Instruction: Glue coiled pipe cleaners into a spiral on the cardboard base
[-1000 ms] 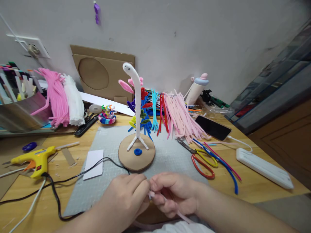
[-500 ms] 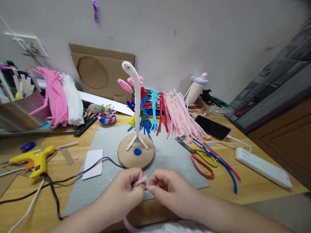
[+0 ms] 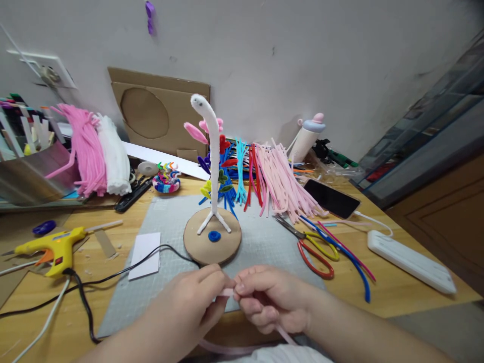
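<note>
A light pink pipe cleaner runs between my two hands, low in the view at the table's front edge. My left hand pinches it between thumb and fingers. My right hand is closed on it too, fingertips close to the left ones; a length trails below the right hand. Just beyond stands a white fuzzy stem with two splayed feet on a round cardboard base. Small coloured fuzzy flowers and leaves sit along the stem. On the base lies a blue coil.
A yellow glue gun with cords lies at left near a white card. Scissors, loose pipe cleaners, a phone and a power strip lie at right. Pink pipe-cleaner bundles lie behind.
My right hand has turned, its palm side now facing up more, and closes on the pipe cleaner. The left hand has rolled over, back upward. The trailing strip now reaches under the right hand.
</note>
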`<state>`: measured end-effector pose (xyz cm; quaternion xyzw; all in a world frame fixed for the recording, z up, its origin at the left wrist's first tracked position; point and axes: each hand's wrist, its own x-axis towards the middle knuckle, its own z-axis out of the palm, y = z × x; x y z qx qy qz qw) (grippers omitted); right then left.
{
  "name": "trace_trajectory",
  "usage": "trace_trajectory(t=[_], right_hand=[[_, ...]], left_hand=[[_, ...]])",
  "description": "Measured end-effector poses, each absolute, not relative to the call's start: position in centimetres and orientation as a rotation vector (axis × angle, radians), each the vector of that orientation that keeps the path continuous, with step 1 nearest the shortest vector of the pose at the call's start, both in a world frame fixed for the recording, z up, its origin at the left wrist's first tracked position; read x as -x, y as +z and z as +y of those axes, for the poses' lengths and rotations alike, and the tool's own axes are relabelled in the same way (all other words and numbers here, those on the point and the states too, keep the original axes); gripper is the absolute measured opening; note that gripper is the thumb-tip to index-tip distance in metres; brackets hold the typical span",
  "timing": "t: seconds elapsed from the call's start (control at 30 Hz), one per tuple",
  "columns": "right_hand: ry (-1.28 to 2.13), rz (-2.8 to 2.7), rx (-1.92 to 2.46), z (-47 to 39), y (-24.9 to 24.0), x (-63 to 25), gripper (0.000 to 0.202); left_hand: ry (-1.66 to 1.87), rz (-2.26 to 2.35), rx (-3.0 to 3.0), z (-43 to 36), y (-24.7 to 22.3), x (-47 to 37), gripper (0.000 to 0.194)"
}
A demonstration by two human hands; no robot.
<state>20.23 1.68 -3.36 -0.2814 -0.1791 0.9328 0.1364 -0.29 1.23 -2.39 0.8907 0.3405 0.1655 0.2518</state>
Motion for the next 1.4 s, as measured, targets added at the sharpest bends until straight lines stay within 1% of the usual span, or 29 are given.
trace_trajectory(t=[0.17,0.3,0.37,0.43,0.5,0.6,0.67,0.7,0.73,0.77,0.83,0.9,0.97,1.07,1.17,1.27,1.4], right_hand=[[2.659,-0.562,0.882,1.5,-3.9,-20.1,0.002],[2.641,-0.612,0.951,1.1,-4.1,-19.6,0.004],[2.554,-0.713,1.039,0.8,-4.2,-19.1,0.006],[2.269,-0.940,1.172,0.4,-4.4,-18.6,0.009],[1.792,-1.316,1.270,0.0,-4.6,-18.5,0.013],[1.055,-2.017,1.113,-0.3,-4.8,-19.0,0.017],[0.796,-2.303,0.955,-0.3,-4.9,-19.5,0.016],[0.782,-2.333,0.955,-0.3,-4.9,-19.6,0.014],[0.854,-2.282,1.023,-0.3,-4.9,-19.6,0.013],[1.014,-2.163,1.129,-0.2,-4.9,-19.5,0.012],[1.530,-1.773,1.289,0.0,-4.8,-19.2,0.013],[2.022,-1.281,1.248,0.2,-4.6,-19.0,0.012],[2.304,-0.893,1.104,0.5,-4.4,-19.2,0.011],[2.496,-0.598,0.982,0.8,-3.9,-19.8,0.011],[2.578,-0.473,0.965,1.0,-3.6,-20.1,0.008],[2.615,-0.495,0.951,1.0,-3.7,-20.0,0.004],[2.515,-0.646,0.971,0.9,-4.1,-19.6,0.003]], left_hand=[[0.428,0.924,-2.643,0.9,-2.4,0.3,0.016],[0.455,0.930,-2.734,0.4,-2.8,-0.1,0.017],[0.466,0.962,-2.759,0.1,-3.1,-0.3,0.016],[0.489,1.054,-2.688,0.0,-3.3,-0.6,0.016],[0.480,1.188,-2.480,0.1,-3.4,-0.9,0.014],[0.362,1.277,-2.071,0.7,-3.5,-1.4,0.016],[0.305,1.282,-1.874,1.2,-3.6,-1.6,0.019],[0.294,1.284,-1.820,1.3,-3.6,-1.6,0.019],[0.296,1.288,-1.799,1.4,-3.7,-1.6,0.019],[0.302,1.291,-1.811,1.5,-3.8,-1.6,0.019],[0.310,1.281,-1.920,1.3,-3.8,-1.4,0.017],[0.328,1.250,-2.086,1.1,-3.9,-1.2,0.015],[0.379,1.203,-2.259,0.8,-4.0,-1.0,0.013],[0.509,1.125,-2.465,0.5,-4.1,-0.8,0.013],[0.586,1.072,-2.616,0.5,-4.1,-0.7,0.014],[0.572,0.988,-2.754,0.5,-3.8,-0.6,0.015],[0.522,0.926,-2.840,0.5,-3.3,-0.7,0.014]])
